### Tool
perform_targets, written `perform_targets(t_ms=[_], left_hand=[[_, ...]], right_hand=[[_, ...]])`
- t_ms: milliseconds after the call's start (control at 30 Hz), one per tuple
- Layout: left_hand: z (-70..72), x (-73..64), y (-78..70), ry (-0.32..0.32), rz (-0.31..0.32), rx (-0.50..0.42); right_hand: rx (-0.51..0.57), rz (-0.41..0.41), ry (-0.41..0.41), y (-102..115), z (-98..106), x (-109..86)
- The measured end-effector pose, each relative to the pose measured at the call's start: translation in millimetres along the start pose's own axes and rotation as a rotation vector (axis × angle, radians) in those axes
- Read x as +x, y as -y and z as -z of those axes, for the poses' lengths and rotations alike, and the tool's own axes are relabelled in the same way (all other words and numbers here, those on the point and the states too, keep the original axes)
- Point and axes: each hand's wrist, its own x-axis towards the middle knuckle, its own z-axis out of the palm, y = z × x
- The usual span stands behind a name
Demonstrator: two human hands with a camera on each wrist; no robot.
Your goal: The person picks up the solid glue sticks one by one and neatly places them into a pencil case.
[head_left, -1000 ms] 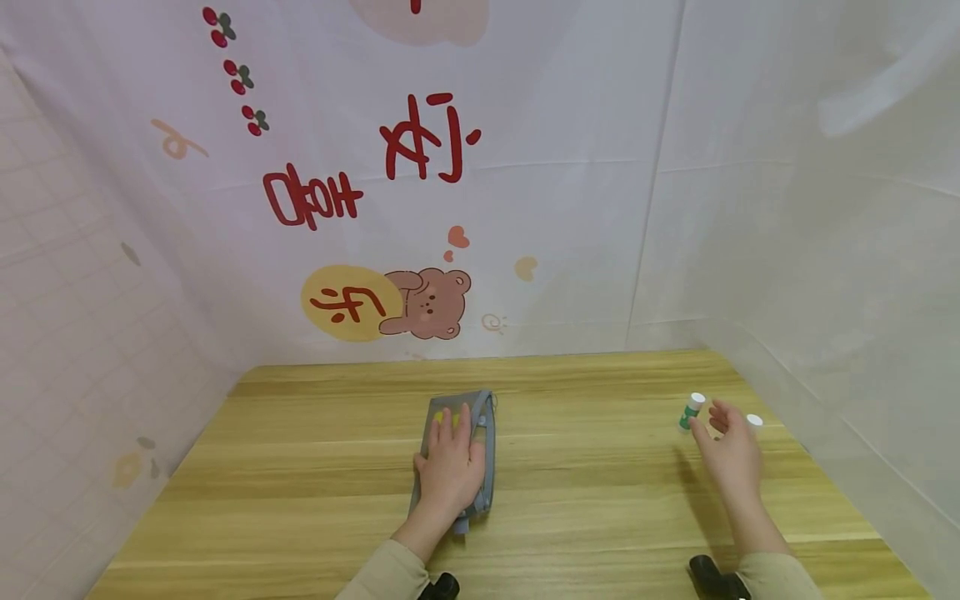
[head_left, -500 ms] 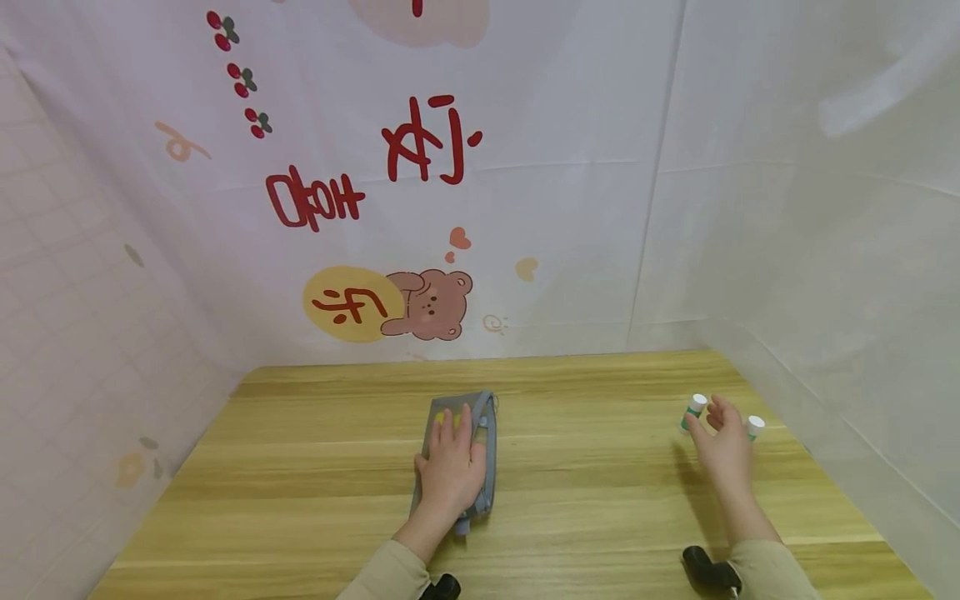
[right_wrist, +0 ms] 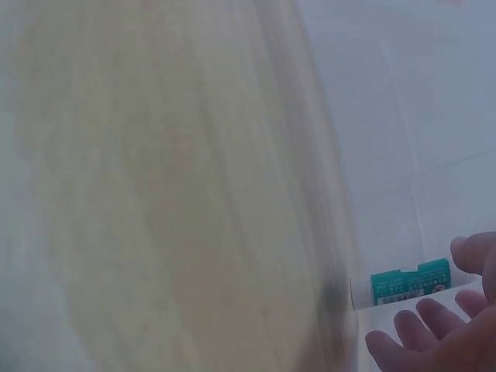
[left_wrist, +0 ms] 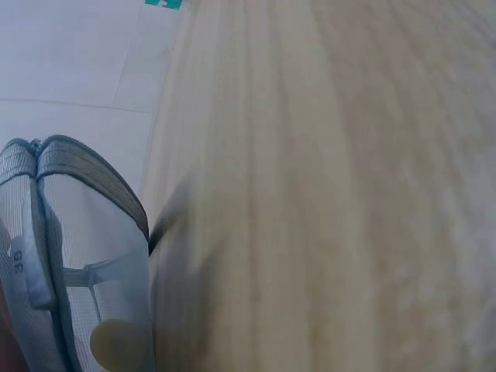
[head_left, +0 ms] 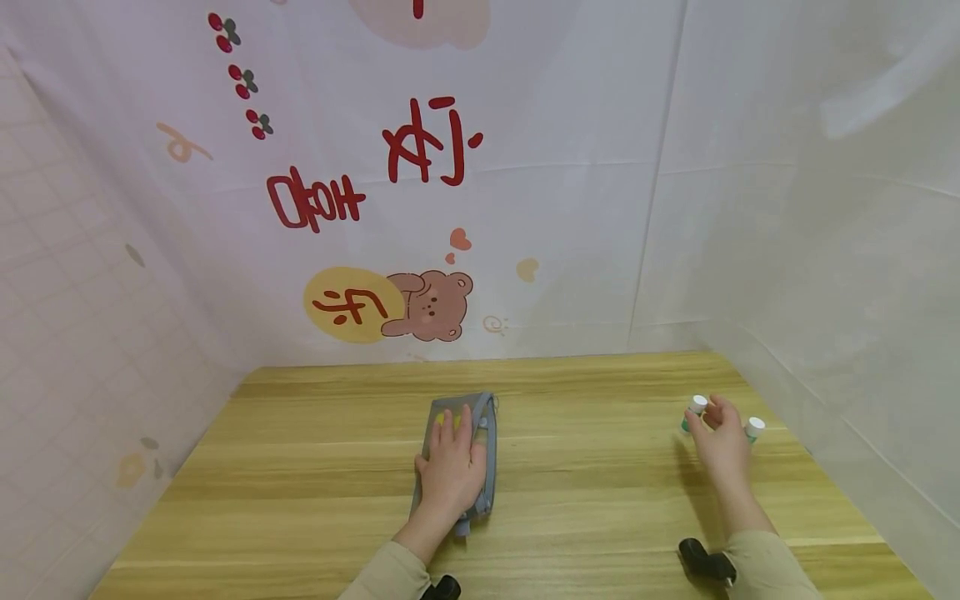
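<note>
My left hand [head_left: 452, 467] rests flat on a grey mesh zip pouch [head_left: 489, 467], its fingers spread over the top. Something yellow shows through the mesh; in the left wrist view the pouch [left_wrist: 101, 232] reveals a round yellowish end inside. At the right, my right hand [head_left: 726, 446] is around an upright glue stick [head_left: 697, 407] with a white cap and green label. Thumb and fingers stand on either side of it. In the right wrist view the thumb overlaps the cap end of the glue stick [right_wrist: 411, 284], while the fingers look apart from it.
A second glue stick [head_left: 754, 428] stands just right of my right hand, partly hidden by it. The wooden table [head_left: 585, 467] meets a printed white curtain [head_left: 570, 208] at the back and sides. Black wrist mounts [head_left: 705, 562] sit at both sleeves.
My right hand has shifted slightly left, its thumb now overlapping the nearer glue stick, and more of the second one shows. The left hand stays on the pouch.
</note>
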Motion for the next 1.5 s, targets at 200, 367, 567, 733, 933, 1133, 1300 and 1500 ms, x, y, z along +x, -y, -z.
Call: perform_targets(t_ms=[200, 367, 567, 733, 933, 1133, 1300, 1500], left_hand=[[-0.5, -0.4, 0.1, 0.005, 0.003, -0.001], [-1.6, -1.4, 1.0, 0.004, 0.002, -0.001], [-0.8, -1.7, 0.1, 0.003, -0.002, -0.002], [-0.6, -2.0, -0.3, 0.0, -0.006, -0.002], [-1.2, -1.8, -0.2, -0.004, 0.0, -0.001], [-1.1, -1.8, -0.6, -0.002, 0.005, 0.008], [-0.6, -2.6, -0.8, 0.002, 0.002, 0.004], [0.8, -3.5, -1.7, 0.0, -0.004, -0.012]], right_hand=[[0.017, -0.013, -0.004, -0.6, -2.5, 2.7], [0.03, -0.017, -0.013, -1.6, -5.3, 5.0], [0.019, -0.009, -0.028, -4.7, -8.2, 6.9], [-0.011, 0.009, -0.032, -3.8, -10.7, 5.0], [-0.014, 0.024, -0.024, 4.1, -16.4, -0.9], [-0.012, 0.044, 0.033, 13.9, -24.4, -8.0], [0.027, 0.069, 0.096, 22.7, -31.9, -15.0], [0.052, 0.096, 0.121, 29.6, -43.6, -19.3]])
